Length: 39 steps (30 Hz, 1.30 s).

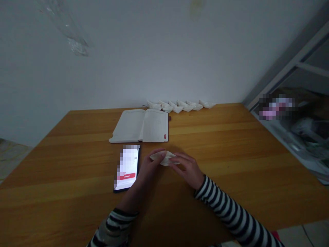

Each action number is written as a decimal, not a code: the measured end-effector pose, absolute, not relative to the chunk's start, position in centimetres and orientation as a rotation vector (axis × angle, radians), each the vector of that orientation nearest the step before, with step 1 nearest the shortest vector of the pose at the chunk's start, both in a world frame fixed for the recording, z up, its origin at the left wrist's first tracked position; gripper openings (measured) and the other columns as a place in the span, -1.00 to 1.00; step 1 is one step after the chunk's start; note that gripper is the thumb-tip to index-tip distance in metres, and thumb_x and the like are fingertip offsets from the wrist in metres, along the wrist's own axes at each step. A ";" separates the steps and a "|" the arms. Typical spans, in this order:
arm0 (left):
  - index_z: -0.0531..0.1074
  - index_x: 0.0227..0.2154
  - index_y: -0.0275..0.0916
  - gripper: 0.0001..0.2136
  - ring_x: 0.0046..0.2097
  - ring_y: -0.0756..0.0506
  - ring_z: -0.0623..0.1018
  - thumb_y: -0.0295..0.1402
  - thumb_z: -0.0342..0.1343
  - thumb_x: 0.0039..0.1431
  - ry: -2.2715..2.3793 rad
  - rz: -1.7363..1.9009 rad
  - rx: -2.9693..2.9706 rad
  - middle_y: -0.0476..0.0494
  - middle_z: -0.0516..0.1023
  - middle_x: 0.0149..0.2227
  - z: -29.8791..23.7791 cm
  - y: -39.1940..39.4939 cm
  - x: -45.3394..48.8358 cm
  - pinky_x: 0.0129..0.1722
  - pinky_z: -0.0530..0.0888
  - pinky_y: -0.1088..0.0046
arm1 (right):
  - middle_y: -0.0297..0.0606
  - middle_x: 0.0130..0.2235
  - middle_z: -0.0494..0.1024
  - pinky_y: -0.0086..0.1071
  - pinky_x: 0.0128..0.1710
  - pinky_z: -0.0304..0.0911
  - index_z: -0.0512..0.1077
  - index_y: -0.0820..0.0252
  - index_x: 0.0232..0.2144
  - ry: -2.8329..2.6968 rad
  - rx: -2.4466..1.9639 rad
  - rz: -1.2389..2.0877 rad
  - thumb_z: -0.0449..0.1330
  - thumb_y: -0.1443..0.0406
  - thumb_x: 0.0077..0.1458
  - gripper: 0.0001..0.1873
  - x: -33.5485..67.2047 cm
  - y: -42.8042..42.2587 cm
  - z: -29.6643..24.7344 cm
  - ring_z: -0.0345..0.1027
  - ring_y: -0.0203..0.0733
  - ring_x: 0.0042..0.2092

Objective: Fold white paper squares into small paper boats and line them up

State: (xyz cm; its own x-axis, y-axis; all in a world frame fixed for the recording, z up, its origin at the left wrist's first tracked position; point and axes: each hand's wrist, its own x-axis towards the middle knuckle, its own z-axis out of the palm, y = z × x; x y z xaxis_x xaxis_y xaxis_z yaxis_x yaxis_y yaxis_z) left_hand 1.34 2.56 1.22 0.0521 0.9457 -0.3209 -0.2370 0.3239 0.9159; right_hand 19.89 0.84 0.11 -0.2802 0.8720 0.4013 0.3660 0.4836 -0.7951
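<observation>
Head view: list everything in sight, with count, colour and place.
Table: 1, honey-brown wood, filling the lower view.
Open notebook: 1, white pages, far middle of the table.
Folded paper boats: about six, white, in a row along the far table edge.
Smartphone: 1, black, bright blurred screen with a red bar, left of the hands.
Folded paper: 1, white, between the hands.
Wall: 1, pale grey, behind the table.
Frame: 1, grey, upper right, with blurred items below it.
Left hand: 1, on the folded paper's left end.
Right hand: 1, on its right end.
Sleeves: 2, black-and-white striped, on the forearms.
</observation>
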 end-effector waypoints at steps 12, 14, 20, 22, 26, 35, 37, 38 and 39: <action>0.40 -0.08 -0.28 -0.50 -0.39 -0.05 0.52 -0.17 0.37 -0.05 1.108 1.040 0.912 -0.08 0.59 -0.35 2.5 1.6 2.7 -0.36 0.43 0.46 | -0.30 -0.07 0.55 -0.24 0.03 0.29 0.48 0.05 -0.13 -1.032 -0.807 1.732 0.34 0.16 0.09 -0.71 19.3 2.0 0.0 0.43 -0.20 -0.05; 0.38 -0.09 -0.26 -0.51 -0.39 -0.05 0.52 -0.16 0.36 -0.05 1.099 1.057 0.931 -0.06 0.57 -0.36 2.3 1.6 2.9 -0.37 0.43 0.45 | -0.31 -0.08 0.56 -0.22 0.04 0.27 0.50 0.05 -0.13 -1.032 -0.802 1.807 0.37 0.18 0.05 -0.69 19.6 2.2 0.3 0.44 -0.20 -0.07; 0.32 -0.09 -0.24 -0.57 -0.39 -0.03 0.50 -0.20 0.29 0.03 1.089 1.070 1.025 -0.01 0.54 -0.38 2.5 1.4 3.4 -0.39 0.42 0.47 | -0.30 -0.07 0.56 -0.18 0.03 0.28 0.46 0.04 -0.09 -1.003 -0.865 1.837 0.47 0.26 -0.10 -0.52 19.6 2.0 0.2 0.44 -0.17 -0.08; 0.31 -0.11 -0.22 -0.61 -0.38 -0.03 0.51 -0.22 0.27 0.04 1.093 1.069 1.042 -0.01 0.55 -0.37 2.6 1.3 3.6 -0.37 0.42 0.47 | -0.28 -0.04 0.56 -0.17 0.03 0.28 0.44 0.04 -0.07 -0.994 -0.868 1.848 0.47 0.26 -0.11 -0.49 19.6 2.0 0.0 0.44 -0.16 -0.06; 0.30 -0.13 -0.21 -0.64 -0.36 -0.04 0.53 -0.23 0.25 0.06 1.085 1.057 1.046 0.00 0.54 -0.36 2.8 1.2 3.7 -0.35 0.44 0.45 | -0.28 -0.04 0.56 -0.21 0.00 0.30 0.41 0.04 -0.05 -1.000 -0.842 1.884 0.50 0.31 -0.18 -0.39 19.6 2.0 0.0 0.45 -0.18 -0.08; 0.32 -0.16 -0.23 -0.59 -0.41 -0.04 0.53 -0.24 0.33 -0.03 1.055 0.973 0.866 -0.02 0.55 -0.41 2.5 1.4 3.3 -0.38 0.42 0.47 | -0.32 -0.14 0.60 -0.27 -0.12 0.35 0.40 0.06 -0.09 -0.989 -0.892 1.848 0.49 0.28 -0.18 -0.43 19.2 1.7 0.2 0.48 -0.21 -0.18; 0.32 -0.13 -0.23 -0.56 -0.42 -0.04 0.53 -0.24 0.34 -0.04 1.053 0.972 0.827 -0.02 0.56 -0.41 2.5 1.3 3.3 -0.38 0.42 0.47 | -0.33 -0.19 0.60 -0.29 -0.18 0.35 0.38 0.04 -0.07 -0.964 -0.901 1.860 0.49 0.27 -0.18 -0.41 19.3 1.7 0.2 0.48 -0.21 -0.22; 0.32 -0.13 -0.23 -0.54 -0.42 -0.04 0.53 -0.23 0.35 -0.05 1.050 0.968 0.816 -0.01 0.55 -0.42 2.6 1.3 3.3 -0.39 0.41 0.46 | -0.35 -0.22 0.60 -0.30 -0.20 0.34 0.37 0.04 -0.07 -0.953 -0.906 1.864 0.49 0.28 -0.18 -0.39 19.3 1.7 0.1 0.48 -0.22 -0.24; 0.32 -0.13 -0.23 -0.54 -0.43 -0.04 0.53 -0.23 0.36 -0.07 1.045 0.961 0.813 -0.01 0.55 -0.43 2.6 1.3 3.3 -0.39 0.41 0.46 | -0.37 -0.26 0.59 -0.31 -0.21 0.34 0.36 0.03 -0.07 -0.945 -0.911 1.862 0.49 0.28 -0.19 -0.38 19.3 1.6 0.1 0.47 -0.22 -0.26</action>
State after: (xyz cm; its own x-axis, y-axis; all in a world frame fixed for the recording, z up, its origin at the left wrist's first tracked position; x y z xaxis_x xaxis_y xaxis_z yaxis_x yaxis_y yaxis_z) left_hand 3.33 1.28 2.63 0.1977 0.9242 -0.3268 -0.2479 0.3696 0.8955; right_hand 19.29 1.64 0.07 -0.3861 0.8949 -0.2237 -0.3474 -0.3657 -0.8635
